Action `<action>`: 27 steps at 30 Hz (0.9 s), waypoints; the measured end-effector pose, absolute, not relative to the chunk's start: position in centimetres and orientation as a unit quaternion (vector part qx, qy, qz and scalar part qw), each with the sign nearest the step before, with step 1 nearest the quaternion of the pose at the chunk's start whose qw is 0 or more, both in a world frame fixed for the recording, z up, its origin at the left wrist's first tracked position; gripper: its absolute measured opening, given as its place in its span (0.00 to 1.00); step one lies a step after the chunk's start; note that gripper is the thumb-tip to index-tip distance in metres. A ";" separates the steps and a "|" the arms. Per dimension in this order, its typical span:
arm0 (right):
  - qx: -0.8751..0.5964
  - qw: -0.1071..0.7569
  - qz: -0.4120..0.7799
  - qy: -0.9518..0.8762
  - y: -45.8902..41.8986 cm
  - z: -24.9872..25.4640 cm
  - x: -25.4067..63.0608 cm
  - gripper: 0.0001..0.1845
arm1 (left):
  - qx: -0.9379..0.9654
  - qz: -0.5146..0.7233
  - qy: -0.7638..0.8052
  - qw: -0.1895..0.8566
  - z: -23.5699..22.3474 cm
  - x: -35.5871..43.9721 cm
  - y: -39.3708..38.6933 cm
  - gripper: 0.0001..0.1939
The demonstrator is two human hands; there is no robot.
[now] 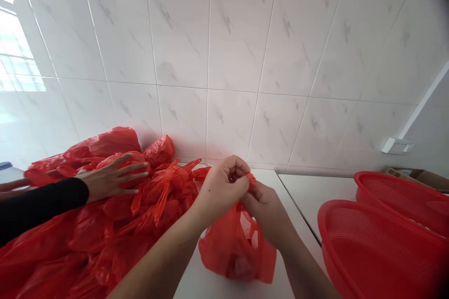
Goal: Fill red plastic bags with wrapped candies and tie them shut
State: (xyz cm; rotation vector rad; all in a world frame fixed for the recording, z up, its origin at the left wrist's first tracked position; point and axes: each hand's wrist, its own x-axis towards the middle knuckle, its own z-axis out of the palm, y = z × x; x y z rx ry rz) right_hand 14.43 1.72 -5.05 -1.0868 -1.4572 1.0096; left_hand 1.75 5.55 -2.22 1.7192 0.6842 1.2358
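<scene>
A red plastic bag (235, 247) with something inside rests on the white table, its top gathered upward. Both my hands pinch that gathered top: my left hand (224, 180) from the left, with thumb and fingers closed, and my right hand (268, 212) from the right, its fingertips meeting the left ones. A small bit of red plastic shows between the fingertips. What lies inside the bag cannot be made out through the film. To the left, close to my left forearm, spreads a large heap of red plastic bags (115, 229), several with knotted tops.
Another person's hand (114, 177), in a black sleeve, lies spread on the heap. Two red plastic baskets (324, 233) stand at the right. Behind them sit a cardboard box (421, 177) and a wall socket (397, 145). A tiled wall (231, 56) closes off the back.
</scene>
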 end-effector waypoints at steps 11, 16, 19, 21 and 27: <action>-0.456 0.567 0.433 -0.532 4.7 -8.6 15.7 0.22 | 0.839 0.458 0.246 0.162 -8.3 0.8 6.7 0.12; -0.456 0.529 0.445 -0.561 5.0 -9.2 16.7 0.24 | 0.825 0.446 0.303 0.166 -9.0 1.3 7.4 0.09; -0.455 0.510 0.452 -0.573 5.2 -9.1 17.6 0.22 | 0.818 0.452 0.302 0.188 -9.5 1.5 7.8 0.05; -0.456 0.514 0.454 -0.567 5.3 -9.2 17.8 0.23 | 0.823 0.447 0.289 0.196 -9.9 1.8 8.0 0.13; -0.442 0.532 0.440 -0.572 5.2 -9.1 17.4 0.22 | 0.797 0.472 0.286 0.244 -10.8 3.2 7.6 0.06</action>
